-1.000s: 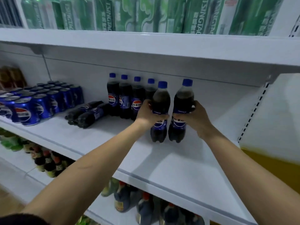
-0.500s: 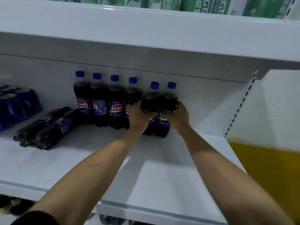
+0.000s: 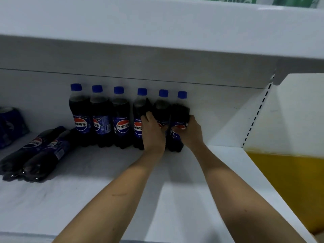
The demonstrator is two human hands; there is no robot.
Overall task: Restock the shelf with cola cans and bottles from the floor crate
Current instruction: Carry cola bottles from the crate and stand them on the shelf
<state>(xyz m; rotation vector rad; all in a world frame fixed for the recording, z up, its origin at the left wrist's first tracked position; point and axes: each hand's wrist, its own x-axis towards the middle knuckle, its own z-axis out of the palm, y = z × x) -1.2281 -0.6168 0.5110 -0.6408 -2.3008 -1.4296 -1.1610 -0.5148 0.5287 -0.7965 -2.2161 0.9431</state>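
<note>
Forearms: both of mine reach from the near edge across the bare shelf board toward the back wall.
Left hand: fingers curled round the fifth bottle at its label height, thumb on its left flank, just beside the fourth bottle.
Right hand: wrapped round the sixth bottle, palm on its right side, fingers across the label.
Step in hand: setting down the two bottles at the right end of the back row. The sixth bottle's base looks seated on the shelf; my left hand hides the fifth's, so I cannot tell.
Next move, my judgement: check that both stand upright and touch their neighbours, loosen both hands together, draw them straight back so no knuckle tips the row, then go down to the floor crate, which is not in view.
Risk: the bottles are tall and narrow; a sideways nudge on letting go could topple several.
Left of my left hand: four more upright bottles close the row, all full of dark cola, blue caps on.
Further left, nearer the front: two bottles lying on their sides, side by side, not yet stood up.
Far left: a blue cola can, cut off by the frame edge.
Right of my right hand: free shelf up to the white side panel.
Above: an upper shelf; green packs at the top edge, too cropped to read.
</note>
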